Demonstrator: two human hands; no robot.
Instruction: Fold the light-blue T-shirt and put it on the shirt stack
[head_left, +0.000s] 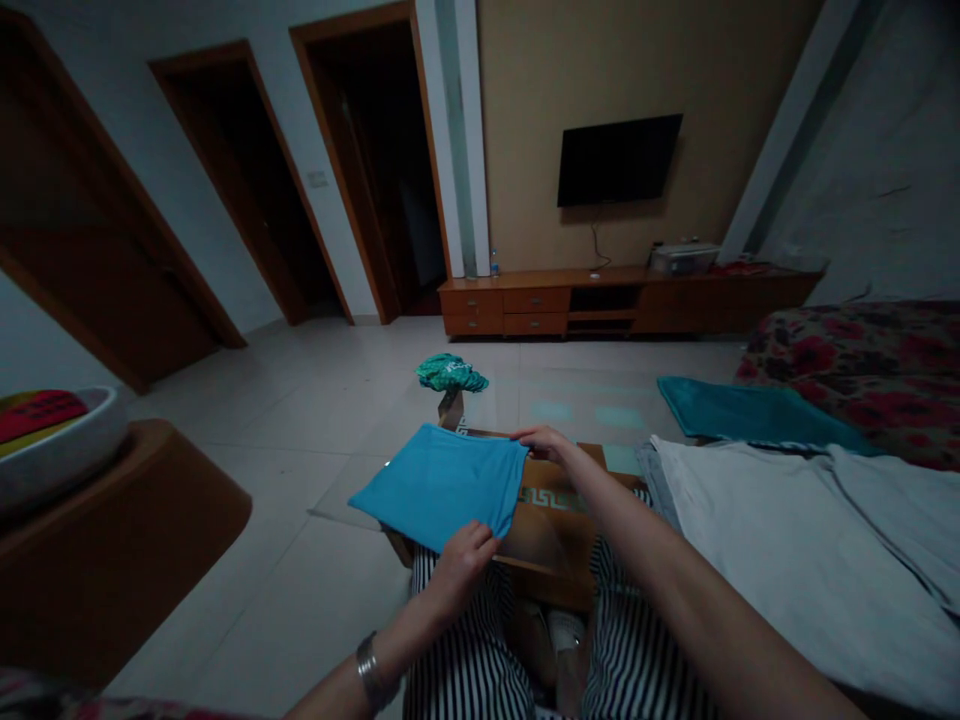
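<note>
A bright blue folded cloth [442, 482], perhaps a garment, lies flat on the glass tabletop [352, 490] in front of my knees. My left hand [468, 560] is closed on its near right corner. At the far right corner, the fingers of my right hand [543, 441] pinch the edge. Just beyond the blue cloth sits a crumpled green patterned cloth [450, 373]. To the right are a flat teal cloth [750, 412] and white garments [810, 520] spread out.
A brown stand [150, 520] with a white basin [82, 440] stands at the left. Along the far wall runs a low wooden cabinet [536, 300] below a television [619, 160]. A floral-covered seat [862, 365] is at the right.
</note>
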